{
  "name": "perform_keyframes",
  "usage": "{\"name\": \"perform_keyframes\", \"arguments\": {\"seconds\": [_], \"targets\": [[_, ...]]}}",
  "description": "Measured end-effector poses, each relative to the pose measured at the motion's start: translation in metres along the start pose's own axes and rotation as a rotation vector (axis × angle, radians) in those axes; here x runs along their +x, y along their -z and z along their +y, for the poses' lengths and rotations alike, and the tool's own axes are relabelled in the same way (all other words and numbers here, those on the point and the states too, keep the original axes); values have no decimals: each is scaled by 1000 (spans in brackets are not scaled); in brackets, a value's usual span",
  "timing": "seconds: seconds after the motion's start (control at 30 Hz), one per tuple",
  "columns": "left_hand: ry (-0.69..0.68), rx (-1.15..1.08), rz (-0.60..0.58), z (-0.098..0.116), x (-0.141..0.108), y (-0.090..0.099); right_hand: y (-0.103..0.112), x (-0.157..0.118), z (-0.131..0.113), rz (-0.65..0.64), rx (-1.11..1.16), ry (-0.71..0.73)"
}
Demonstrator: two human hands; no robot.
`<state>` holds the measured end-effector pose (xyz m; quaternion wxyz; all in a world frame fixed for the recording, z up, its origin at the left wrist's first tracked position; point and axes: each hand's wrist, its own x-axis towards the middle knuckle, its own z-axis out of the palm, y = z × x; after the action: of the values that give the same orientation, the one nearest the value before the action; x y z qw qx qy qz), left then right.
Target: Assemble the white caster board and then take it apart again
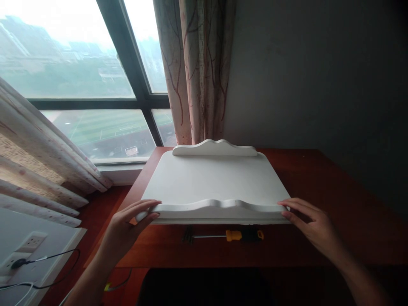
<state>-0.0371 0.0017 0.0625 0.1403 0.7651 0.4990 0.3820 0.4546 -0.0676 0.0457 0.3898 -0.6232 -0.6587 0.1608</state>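
A white board (207, 176) lies on the reddish-brown table, with a wavy-edged white strip (219, 208) along its near edge and a similar wavy strip (215, 148) along the far one. My left hand (130, 219) pinches the left end of the near strip between fingers and thumb. At the right end of that same strip, my right hand (307, 216) grips in a matching pinch. Just in front of the board lies a screwdriver (237, 235) with a yellow and black handle. Several dark screws (187, 235) sit beside its tip.
The table (344, 204) stretches to the right along a grey wall (302, 76). A window (105, 127) and patterned curtains (197, 76) stand behind and left. Low on the left, a black plug (19, 263) with a cable sits in a wall socket.
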Motion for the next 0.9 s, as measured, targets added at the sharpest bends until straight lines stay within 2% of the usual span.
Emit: {"name": "perform_keyframes", "arguments": {"seconds": [0.4,0.9], "targets": [[-2,3,-11,-7,-4,-3,-2,-1,6,10,-17,30],[1,-16,4,-4,-6,-6,-5,-2,3,39,-38,64]]}}
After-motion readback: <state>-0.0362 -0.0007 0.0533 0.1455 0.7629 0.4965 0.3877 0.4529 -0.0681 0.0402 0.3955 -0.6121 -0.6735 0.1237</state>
